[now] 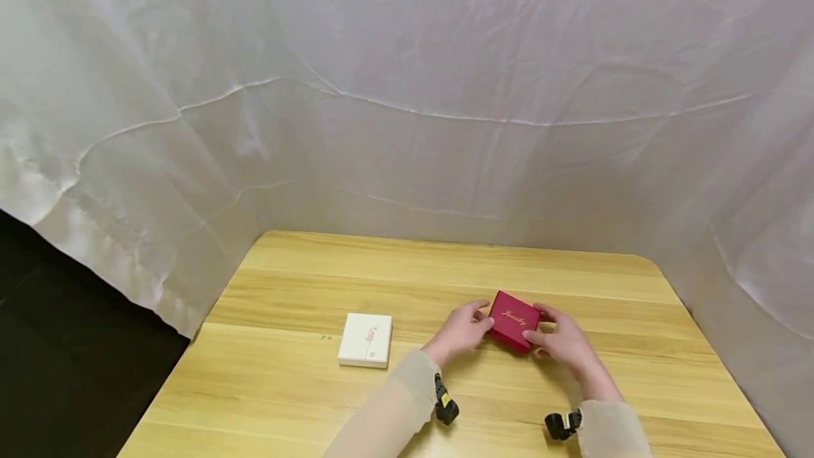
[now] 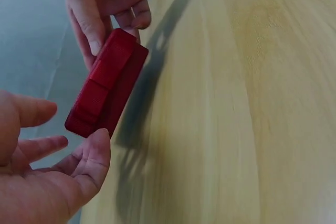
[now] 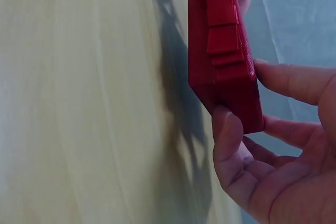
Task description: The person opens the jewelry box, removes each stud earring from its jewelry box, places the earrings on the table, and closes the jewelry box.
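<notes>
A red jewelry box [image 1: 515, 320] with gold lettering on its lid is held slightly above the wooden table, its shadow falling below. My right hand [image 1: 562, 341] grips it at the right side, thumb on one face and fingers on others, seen closely in the right wrist view [image 3: 294, 145]. At the opposite side, my left hand [image 1: 461, 331] touches the box edge with one fingertip, while its other fingers stand apart from it in the left wrist view [image 2: 47, 182]. A folded red bow [image 3: 226, 32] runs along one narrow side of the box.
To the left on the table [image 1: 286, 401] lies a flat white box [image 1: 365, 340] with a pink flower print. Pale curtains [image 1: 445, 126] hang behind and on both sides. A dark area [image 1: 76, 345] shows beyond the left table edge.
</notes>
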Motion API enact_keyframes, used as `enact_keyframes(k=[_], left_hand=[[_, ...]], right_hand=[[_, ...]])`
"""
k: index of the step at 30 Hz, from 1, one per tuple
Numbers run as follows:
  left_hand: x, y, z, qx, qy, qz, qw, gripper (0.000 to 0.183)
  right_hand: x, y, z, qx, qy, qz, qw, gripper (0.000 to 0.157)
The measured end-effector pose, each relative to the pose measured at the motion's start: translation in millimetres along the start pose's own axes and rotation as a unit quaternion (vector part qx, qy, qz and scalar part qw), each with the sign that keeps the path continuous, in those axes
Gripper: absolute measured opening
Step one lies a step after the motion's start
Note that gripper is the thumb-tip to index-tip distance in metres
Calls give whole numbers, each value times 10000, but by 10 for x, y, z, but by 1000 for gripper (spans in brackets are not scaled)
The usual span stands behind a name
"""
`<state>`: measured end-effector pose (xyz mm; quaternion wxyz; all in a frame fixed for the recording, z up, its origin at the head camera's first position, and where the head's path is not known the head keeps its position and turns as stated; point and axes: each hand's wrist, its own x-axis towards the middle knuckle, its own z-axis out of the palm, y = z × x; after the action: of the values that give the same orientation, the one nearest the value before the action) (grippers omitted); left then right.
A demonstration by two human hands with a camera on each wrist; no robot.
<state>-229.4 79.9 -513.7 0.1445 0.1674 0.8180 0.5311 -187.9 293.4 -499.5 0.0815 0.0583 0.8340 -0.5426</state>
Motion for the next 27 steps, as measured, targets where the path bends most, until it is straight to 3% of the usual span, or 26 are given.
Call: enact_keyframes(k=[11,27], left_hand=[[-274,-129,-222,-71,46,350,9994,47],[-698,-222,-520,289,263,223,9990,56]], right_hand=[[-15,-159,223,-72,-374,-363,9986,71],[-49,-308,585,142,-887,-817,9926,73]])
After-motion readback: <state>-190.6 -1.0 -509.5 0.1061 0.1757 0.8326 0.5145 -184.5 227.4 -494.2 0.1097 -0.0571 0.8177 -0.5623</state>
